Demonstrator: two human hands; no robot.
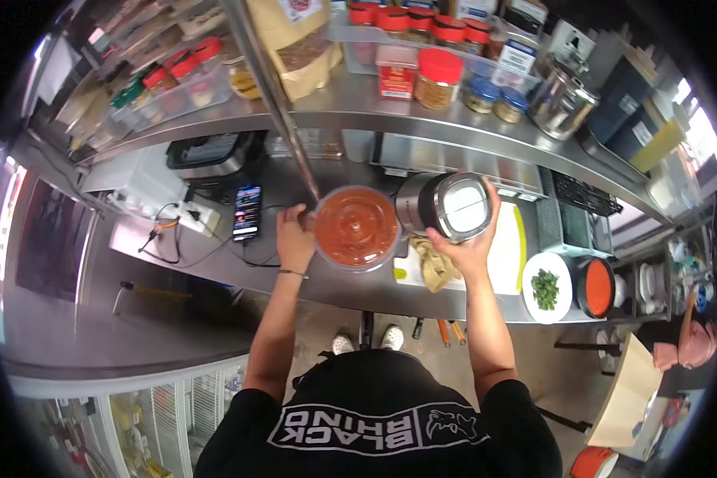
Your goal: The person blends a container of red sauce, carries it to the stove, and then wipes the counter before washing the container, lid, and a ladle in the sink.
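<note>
Left hand (293,236) gripping sauce tub (357,228), right hand (470,243) tipping blender jug (446,206)

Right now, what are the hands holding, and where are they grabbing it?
The left hand grips the rim of the round tub of red sauce. The right hand holds the steel blender jug from underneath, tipped on its side.

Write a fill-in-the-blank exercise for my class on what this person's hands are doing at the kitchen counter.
1. The left hand grips the rim of a round container filled with ____ sauce.
2. The right hand holds a tilted blender jug whose open mouth looks ____ inside.
3. Chopped green herbs lie on a ____ plate.
4. A phone with a lit screen stands to the container's ____.

Missing words: red; empty; white; left
</note>
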